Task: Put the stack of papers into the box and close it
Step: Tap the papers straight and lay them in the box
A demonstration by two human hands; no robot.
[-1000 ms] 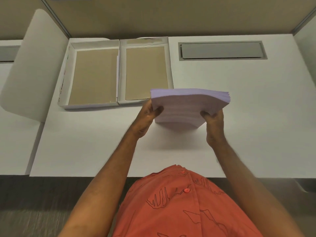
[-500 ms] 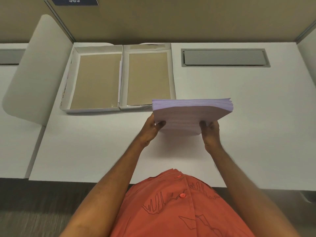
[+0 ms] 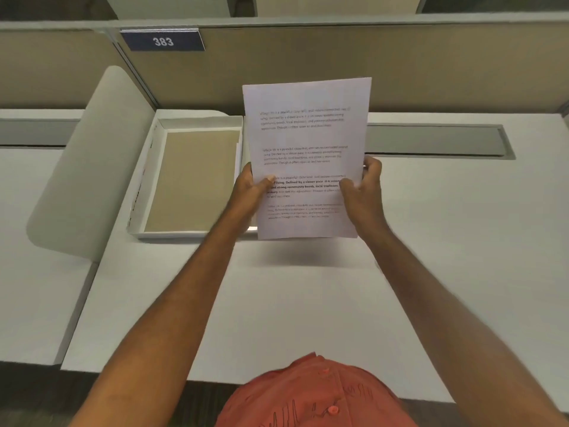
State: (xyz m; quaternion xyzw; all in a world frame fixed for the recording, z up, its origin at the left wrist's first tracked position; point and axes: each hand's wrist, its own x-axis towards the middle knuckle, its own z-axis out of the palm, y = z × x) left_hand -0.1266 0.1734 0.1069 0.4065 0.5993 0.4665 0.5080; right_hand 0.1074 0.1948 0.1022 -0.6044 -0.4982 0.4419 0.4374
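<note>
Holding the stack of papers (image 3: 308, 155) upright above the bench (image 3: 308, 303) | left hand (image 3: 251, 192) and right hand (image 3: 361, 186) grip closed on its sides | box (image 3: 191, 180) open, just left | advice: lay flat, lower evenly inside walls.

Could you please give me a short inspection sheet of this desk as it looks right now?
Surface: white desk, bare in front of the person.
Job's things: stack of papers held tilted up, printed side to the camera; open box lying left of it, brown bottom showing, nothing in it.
Clutter: nothing seen.
Hands: left hand and right hand grip the stack's side edges.
Cables: nothing seen; grey cable slot at the back.
Surroundings: partition with sign 383.
</note>
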